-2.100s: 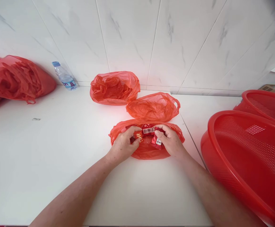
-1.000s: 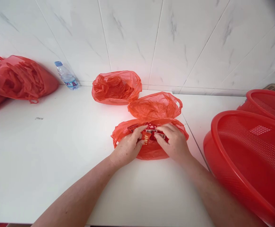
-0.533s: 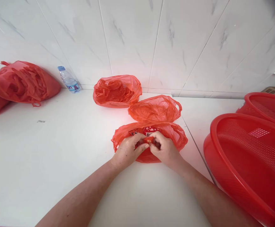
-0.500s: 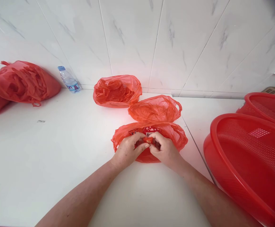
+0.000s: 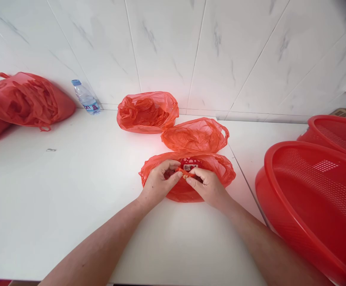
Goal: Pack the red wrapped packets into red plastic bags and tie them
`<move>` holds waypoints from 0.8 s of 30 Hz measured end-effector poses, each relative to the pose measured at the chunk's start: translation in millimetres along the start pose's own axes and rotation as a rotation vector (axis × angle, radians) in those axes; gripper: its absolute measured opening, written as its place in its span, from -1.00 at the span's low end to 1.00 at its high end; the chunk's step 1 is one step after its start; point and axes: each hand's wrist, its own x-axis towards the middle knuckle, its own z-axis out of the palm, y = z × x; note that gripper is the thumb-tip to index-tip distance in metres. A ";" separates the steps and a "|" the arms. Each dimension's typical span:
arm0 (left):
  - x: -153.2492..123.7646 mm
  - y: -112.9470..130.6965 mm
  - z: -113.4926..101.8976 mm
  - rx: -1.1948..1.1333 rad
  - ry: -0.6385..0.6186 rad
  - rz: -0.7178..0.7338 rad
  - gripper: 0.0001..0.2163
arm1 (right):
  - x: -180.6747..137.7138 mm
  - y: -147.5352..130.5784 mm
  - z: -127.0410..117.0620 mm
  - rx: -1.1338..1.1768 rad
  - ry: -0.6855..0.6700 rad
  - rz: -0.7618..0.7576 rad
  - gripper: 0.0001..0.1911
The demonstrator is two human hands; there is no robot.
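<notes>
Both my hands rest on the nearest red plastic bag (image 5: 220, 171), which lies on the white counter (image 5: 72, 178). My left hand (image 5: 158, 184) curls its fingers into the bag's mouth and grips the bag's near edge. My right hand (image 5: 205, 186) pinches the same edge beside it. Inside the bag show small red packets (image 5: 190, 163) with white print. Whether either hand also holds a packet is hidden by the fingers and the plastic.
Two more red bags lie behind, one (image 5: 193, 135) touching the near bag, another (image 5: 146, 111) by the wall. A stuffed red bag (image 5: 27, 99) and a water bottle (image 5: 85, 97) stand at the left. Two red mesh baskets (image 5: 312, 198) (image 5: 336, 129) fill the right.
Two seconds ago my hands held red packets over the bag's mouth. They have since pushed them inside and drawn together at the bag's near edge.
</notes>
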 end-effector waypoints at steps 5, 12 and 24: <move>-0.3 1.8 -1.3 -0.010 -0.122 -0.007 -0.87 | 0.7 -0.1 1.9 -0.089 -0.030 -0.081 -0.75; 0.7 2.6 -0.7 -0.039 -0.096 -0.059 -0.88 | 1.6 -0.4 1.8 -0.057 -0.057 -0.081 -0.68; -0.2 1.4 2.9 0.003 0.004 -0.084 -0.88 | -1.4 -3.1 12.4 -0.086 0.029 -0.158 -0.64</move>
